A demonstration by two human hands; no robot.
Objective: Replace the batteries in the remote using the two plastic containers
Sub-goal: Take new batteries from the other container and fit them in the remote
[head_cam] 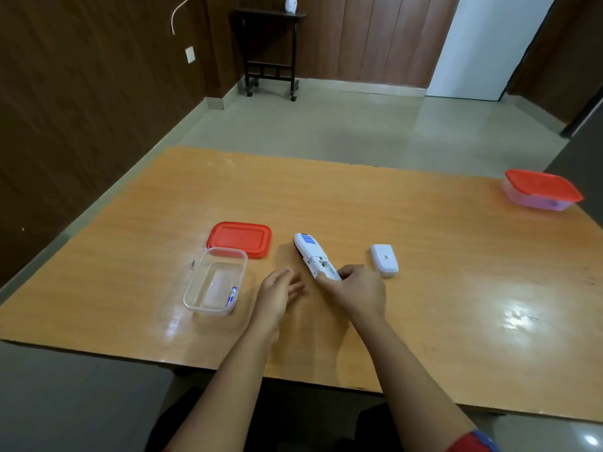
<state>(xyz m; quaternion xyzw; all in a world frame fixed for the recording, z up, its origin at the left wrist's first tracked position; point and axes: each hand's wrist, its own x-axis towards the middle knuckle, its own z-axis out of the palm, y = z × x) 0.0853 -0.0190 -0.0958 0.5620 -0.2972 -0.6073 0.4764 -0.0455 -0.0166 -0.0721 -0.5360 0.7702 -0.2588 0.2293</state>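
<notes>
A white remote (314, 255) lies face down on the wooden table (424, 256), its battery compartment uncovered. My right hand (357, 288) grips its near end. Just right of that hand rests the white battery cover (385, 259). My left hand (280, 290) hovers beside the remote, fingers apart, holding nothing. To the left stands an open clear container (213, 282) with one battery (232, 294) inside, and its red lid (240, 238) lies flat behind it. A second clear container with a red lid on (541, 189) sits at the far right edge.
The table's near edge runs just below my forearms. A dark small side table (270, 50) with a white pot stands against the far wall. A dark surface borders the table at the far right.
</notes>
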